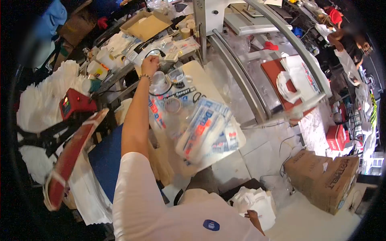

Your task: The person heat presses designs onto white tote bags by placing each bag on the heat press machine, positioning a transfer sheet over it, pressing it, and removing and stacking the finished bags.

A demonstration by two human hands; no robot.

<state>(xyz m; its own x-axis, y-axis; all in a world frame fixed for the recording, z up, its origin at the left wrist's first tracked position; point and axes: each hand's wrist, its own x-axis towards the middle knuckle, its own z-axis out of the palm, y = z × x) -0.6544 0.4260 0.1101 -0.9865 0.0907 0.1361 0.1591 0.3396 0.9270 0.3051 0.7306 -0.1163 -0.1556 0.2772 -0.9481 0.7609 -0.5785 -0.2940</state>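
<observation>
My left hand (150,64) reaches out, closed, above the far end of the pale table (209,164). A thin black cord (158,51) curves beside its fingers; whether they grip it is unclear. Below the wrist are a white tape roll (160,81), a clear tape roll (173,105) and scissors (198,96). Printed plastic packs (201,128) with blue and red lettering lie nearer on the table. Low at my right side, my right hand (252,215) holds a bundle of white cloth-like pieces (255,201) by its near edge.
A metal-framed press (237,76) stands at right, with white printed pieces (299,72) on it. Cardboard boxes (321,178) sit on the right floor. At left are white cloth stacks (48,94), a red control box (76,102) and a red padded arm (72,160). Another person (350,44) is far right.
</observation>
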